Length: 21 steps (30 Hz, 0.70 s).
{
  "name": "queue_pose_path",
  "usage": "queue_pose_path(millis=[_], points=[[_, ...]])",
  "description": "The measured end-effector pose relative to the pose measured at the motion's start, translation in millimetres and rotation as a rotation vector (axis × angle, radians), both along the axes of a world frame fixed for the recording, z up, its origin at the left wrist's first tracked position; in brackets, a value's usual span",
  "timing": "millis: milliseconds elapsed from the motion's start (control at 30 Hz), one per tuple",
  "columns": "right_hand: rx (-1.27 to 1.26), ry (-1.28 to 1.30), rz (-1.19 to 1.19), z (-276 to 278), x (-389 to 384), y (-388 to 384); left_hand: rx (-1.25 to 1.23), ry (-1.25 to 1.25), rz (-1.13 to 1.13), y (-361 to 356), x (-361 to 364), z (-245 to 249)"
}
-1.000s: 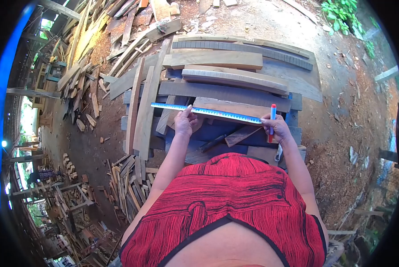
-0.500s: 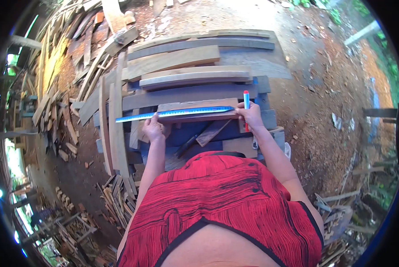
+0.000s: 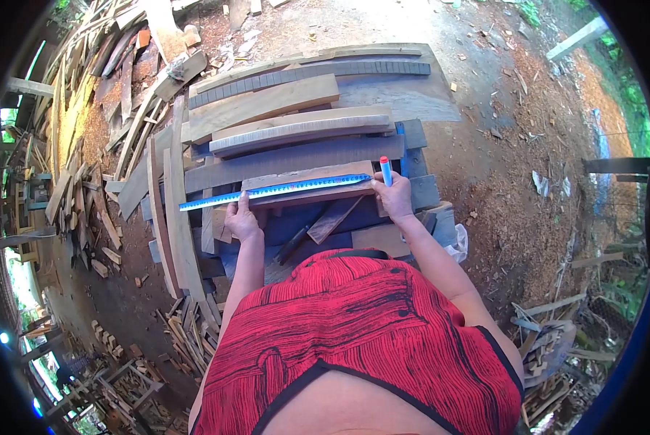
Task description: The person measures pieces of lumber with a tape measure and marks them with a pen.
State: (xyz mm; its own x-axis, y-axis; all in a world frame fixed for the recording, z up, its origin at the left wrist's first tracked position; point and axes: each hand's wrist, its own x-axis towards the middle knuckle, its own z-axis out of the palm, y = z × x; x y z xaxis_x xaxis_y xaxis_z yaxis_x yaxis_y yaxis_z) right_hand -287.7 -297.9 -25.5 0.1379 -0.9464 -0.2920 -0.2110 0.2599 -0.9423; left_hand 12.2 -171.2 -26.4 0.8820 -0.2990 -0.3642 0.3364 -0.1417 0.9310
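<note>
A blue measuring tape strip (image 3: pixel 292 188) with printed numbers lies lengthwise along a short wooden board (image 3: pixel 307 171). My left hand (image 3: pixel 244 220) pinches the tape near the board's left end, thumb on top; its other fingers are partly hidden below. Beyond that thumb, the tape's free part sticks out to the left. At the board's right end, my right hand (image 3: pixel 395 197) holds the other end of the tape. A marker (image 3: pixel 386 172) with a white and blue body and a red tip end stands up from that same hand.
Several planks (image 3: pixel 303 127) lie side by side across the work surface, with long strips (image 3: pixel 174 217) along its left. A dark-handled tool (image 3: pixel 291 246) and a wood offcut (image 3: pixel 334 220) are near my body. Scrap wood (image 3: pixel 78 192) is piled on the left ground.
The whole view has shifted slightly, with the bench sitting further left. The tape's face has turned more toward me, showing its numbers. The marker leans differently in my right hand.
</note>
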Motion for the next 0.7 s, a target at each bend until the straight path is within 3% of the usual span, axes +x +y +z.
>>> queue_pose_path(millis=[100, 167, 433, 500, 700], points=[[-0.011, 0.037, -0.001, 2, 1, 3, 0.050, -0.019, -0.012, 2, 2, -6], [-0.050, 0.057, -0.009, -7, 3, 4, 0.013, -0.179, -0.041, 2, 7, -19], [-0.224, 0.183, -0.025, -13, 6, 3, 0.044, -0.093, -0.005, -4, -5, 3], [-0.185, 0.159, -0.043, -8, 9, 3, 0.035, -0.310, -0.058, 1, 7, -22], [-0.132, 0.071, -0.067, 3, 15, 7, 0.056, -0.354, -0.022, 1, 8, -22]])
